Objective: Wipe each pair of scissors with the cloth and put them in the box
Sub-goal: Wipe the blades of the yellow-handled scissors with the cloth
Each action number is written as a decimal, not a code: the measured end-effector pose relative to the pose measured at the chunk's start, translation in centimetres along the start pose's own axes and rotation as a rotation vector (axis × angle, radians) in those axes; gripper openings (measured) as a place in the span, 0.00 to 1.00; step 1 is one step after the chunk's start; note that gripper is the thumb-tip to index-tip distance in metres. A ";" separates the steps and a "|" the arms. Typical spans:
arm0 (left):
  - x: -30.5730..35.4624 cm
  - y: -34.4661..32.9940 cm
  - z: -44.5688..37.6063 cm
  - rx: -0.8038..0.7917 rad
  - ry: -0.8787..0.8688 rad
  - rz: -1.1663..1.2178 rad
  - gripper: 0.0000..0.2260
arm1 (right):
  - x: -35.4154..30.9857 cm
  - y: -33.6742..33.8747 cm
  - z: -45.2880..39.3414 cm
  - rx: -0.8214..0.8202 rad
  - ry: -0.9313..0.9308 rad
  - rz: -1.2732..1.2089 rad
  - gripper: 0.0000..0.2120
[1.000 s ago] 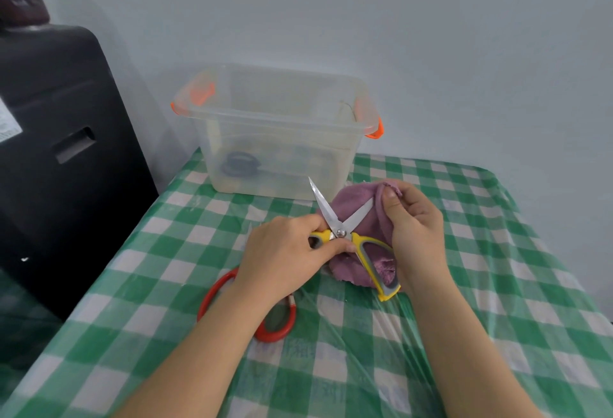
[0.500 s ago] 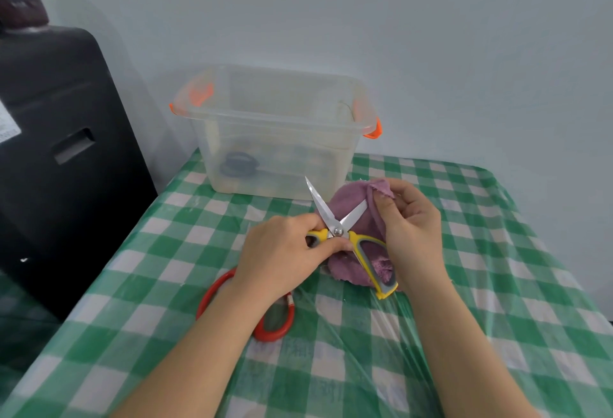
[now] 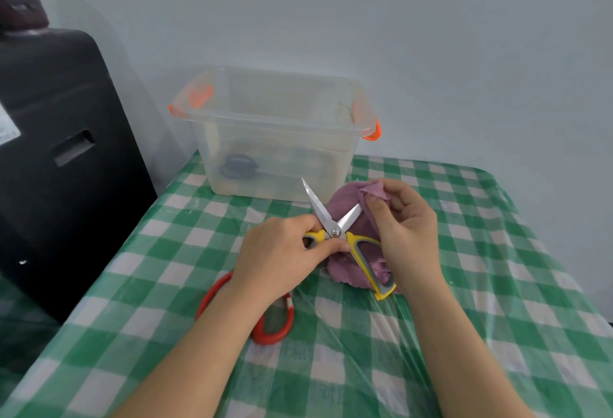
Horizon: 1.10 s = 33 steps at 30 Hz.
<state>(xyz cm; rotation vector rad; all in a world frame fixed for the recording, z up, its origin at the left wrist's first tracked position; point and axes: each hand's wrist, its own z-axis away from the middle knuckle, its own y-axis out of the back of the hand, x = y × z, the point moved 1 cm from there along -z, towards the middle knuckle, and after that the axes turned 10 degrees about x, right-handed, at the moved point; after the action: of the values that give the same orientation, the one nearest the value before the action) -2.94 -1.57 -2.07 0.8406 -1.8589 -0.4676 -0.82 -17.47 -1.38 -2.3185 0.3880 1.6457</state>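
Yellow-and-grey scissors [image 3: 335,226] are spread open above the checked table. My left hand [image 3: 282,256] grips their left handle. My right hand [image 3: 406,230] pinches a fold of the purple cloth [image 3: 341,207] around the tip of the right blade; the rest of the cloth lies bunched under the scissors. Red-handled scissors [image 3: 275,326] lie on the table, mostly hidden under my left forearm. The clear plastic box [image 3: 272,132] with orange latches stands at the back, and a dark-handled pair of scissors [image 3: 237,165] shows through its wall.
A black suitcase-like case [image 3: 56,158] stands against the table's left side. A pale wall runs right behind the box. The green-and-white tablecloth [image 3: 497,285] is covered with clear plastic film.
My right hand with the cloth has slid up the right blade toward its tip. The scissors shifted slightly left and the left hand kept its grip.
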 end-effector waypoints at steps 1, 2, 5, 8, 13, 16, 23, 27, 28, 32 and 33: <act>0.0 0.0 0.0 -0.009 0.000 0.004 0.18 | 0.1 0.0 -0.1 0.024 0.022 0.031 0.10; 0.0 0.0 0.0 -0.017 -0.004 0.009 0.16 | 0.2 0.1 -0.2 0.049 0.041 0.063 0.11; -0.1 -0.1 0.1 -0.035 -0.014 0.028 0.15 | 0.5 0.2 -0.1 0.085 0.077 0.133 0.13; -0.1 -0.1 0.3 -0.044 -0.006 0.043 0.14 | 0.7 0.1 0.0 0.052 0.078 0.136 0.16; -0.2 -0.2 0.1 -0.024 0.000 0.062 0.15 | 0.6 0.3 -0.4 0.013 -0.077 -0.013 0.17; -0.3 -0.2 0.1 -0.008 0.014 0.051 0.17 | 0.4 0.4 -0.3 -0.042 -0.074 -0.058 0.14; -0.1 0.0 0.1 -0.045 -0.007 0.047 0.11 | 0.2 0.3 -0.2 0.053 0.073 0.119 0.13; -0.2 0.2 0.1 -0.062 0.008 0.048 0.12 | 0.6 0.3 -0.4 0.110 -0.175 -0.053 0.15; -0.2 0.2 0.1 -0.047 0.006 0.047 0.14 | 0.7 0.3 -0.6 0.136 -0.252 -0.124 0.15; -0.4 0.2 -0.1 0.032 0.018 0.047 0.17 | 0.5 0.3 -0.9 0.124 -0.291 -0.119 0.15; -0.4 0.2 -0.2 0.044 0.018 0.040 0.18 | 0.3 0.3 -0.8 0.094 -0.268 -0.098 0.16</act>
<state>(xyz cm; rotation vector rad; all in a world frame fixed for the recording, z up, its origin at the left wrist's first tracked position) -2.74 -1.14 -2.12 0.8326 -1.8721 -0.3941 -0.10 -18.02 -1.47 -1.9828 0.2818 1.8162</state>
